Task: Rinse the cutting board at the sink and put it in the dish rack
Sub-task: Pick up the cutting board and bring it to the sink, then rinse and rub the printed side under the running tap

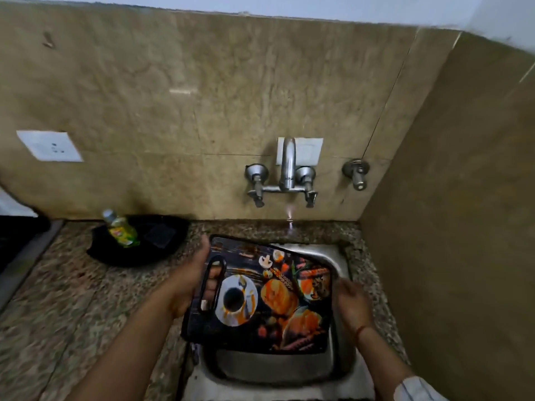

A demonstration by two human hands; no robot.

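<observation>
with the left hand (189, 280) gripping the printed cutting board (269, 296) by its handle slot and the right hand (351, 306) clasping its right edge, tilt it far-right under the faucet (288, 166) over the sink (289, 369).

One head-worn wide-angle view, looking forward and steeply down from above the sink (341, 264). Forearms enter from the bottom edge, close to the lens. The tap (288, 163) and wall (173, 96) fill the upper half, bowed by the lens.

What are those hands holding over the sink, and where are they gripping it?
The printed cutting board. The left hand grips its handle end, fingers showing through the slot; the right hand holds the opposite edge.
</observation>
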